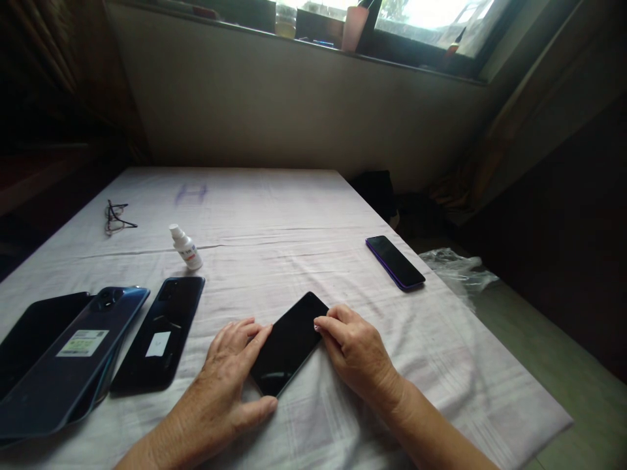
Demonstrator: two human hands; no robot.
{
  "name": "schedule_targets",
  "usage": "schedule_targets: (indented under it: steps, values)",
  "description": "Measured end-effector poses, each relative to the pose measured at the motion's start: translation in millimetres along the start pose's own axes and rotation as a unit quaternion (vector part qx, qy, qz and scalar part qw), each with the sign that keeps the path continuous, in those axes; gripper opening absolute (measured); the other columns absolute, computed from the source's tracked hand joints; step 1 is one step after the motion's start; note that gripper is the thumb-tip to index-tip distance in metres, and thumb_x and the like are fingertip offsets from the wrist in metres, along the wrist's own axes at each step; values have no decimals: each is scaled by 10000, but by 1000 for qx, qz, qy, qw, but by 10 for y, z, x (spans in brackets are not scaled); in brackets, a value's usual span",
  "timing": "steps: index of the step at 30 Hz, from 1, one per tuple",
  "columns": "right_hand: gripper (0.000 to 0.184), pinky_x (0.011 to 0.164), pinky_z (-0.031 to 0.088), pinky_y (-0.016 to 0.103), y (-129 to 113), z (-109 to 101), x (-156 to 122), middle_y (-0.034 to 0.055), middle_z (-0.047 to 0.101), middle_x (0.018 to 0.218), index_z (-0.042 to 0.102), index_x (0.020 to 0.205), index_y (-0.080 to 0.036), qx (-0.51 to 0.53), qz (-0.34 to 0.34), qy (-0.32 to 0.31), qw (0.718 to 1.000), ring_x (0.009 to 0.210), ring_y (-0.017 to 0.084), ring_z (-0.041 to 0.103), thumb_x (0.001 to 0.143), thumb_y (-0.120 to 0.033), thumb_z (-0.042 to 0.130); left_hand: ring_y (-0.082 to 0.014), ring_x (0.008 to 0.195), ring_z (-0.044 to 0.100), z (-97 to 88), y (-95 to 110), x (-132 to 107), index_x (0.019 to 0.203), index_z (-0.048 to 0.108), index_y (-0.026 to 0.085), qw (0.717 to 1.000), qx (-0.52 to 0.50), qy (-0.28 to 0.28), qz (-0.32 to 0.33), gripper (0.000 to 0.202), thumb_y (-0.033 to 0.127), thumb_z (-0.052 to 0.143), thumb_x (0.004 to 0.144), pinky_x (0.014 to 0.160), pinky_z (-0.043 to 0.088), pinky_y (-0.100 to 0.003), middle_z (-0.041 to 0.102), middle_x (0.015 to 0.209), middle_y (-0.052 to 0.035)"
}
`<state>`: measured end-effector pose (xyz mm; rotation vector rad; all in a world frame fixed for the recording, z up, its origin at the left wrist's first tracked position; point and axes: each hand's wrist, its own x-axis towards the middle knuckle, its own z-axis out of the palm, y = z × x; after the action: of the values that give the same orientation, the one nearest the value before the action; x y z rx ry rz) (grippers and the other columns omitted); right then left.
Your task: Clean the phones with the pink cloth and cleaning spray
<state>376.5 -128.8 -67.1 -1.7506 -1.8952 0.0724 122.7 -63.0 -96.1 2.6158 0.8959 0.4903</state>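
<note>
A black smartphone (289, 343) lies screen up and aslant on the white cloth in front of me. My left hand (232, 372) holds its near left end, the fingers along the left edge and the thumb at the bottom corner. Over the right edge of the screen, my right hand (355, 346) is closed in a pinch. A tiny pale bit shows at those fingertips, too small to name. Left of my left hand lies a dark phone (179, 320), back up, with a white sticker on it.
Several stacked phones, topped by a blue one (63, 385), lie at the left. A white bottle (186, 248) stands tilted in view behind them, with eyeglasses (115, 219) farther back. A purple-edged phone (396, 262) rests near the right table edge, beside clear plastic (455, 267).
</note>
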Motion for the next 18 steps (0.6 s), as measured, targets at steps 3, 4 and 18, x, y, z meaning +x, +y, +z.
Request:
schedule_targets:
  steps: [3,4,18]
  values:
    - [204,690,497,252,-49,9,-3,41,644,877,719,951,-219,19,-11,-19,1000,766,162,624,943,-109,547,-369,1410,435,-2,-2,3,1538,377,271,1000,3,1,5,912,231,717,692,1190,326,-565,543,1462,-85]
    - [202,686,493,250,-54,10,3,39,645,880,719,950,-220,20,-9,-22,1000,765,161,625,941,-107,552,-368,1410,437,-4,-1,6,1534,379,267,1000,3,-2,6,908,230,717,693,1190,325,-568,545,1459,-87]
    - [165,681,463,247,-79,27,97,31,649,882,722,932,-221,-15,18,-27,999,782,162,622,944,-130,584,-358,1405,454,-33,17,28,1527,348,253,1000,5,-1,9,888,230,703,713,1192,320,-574,548,1473,-97]
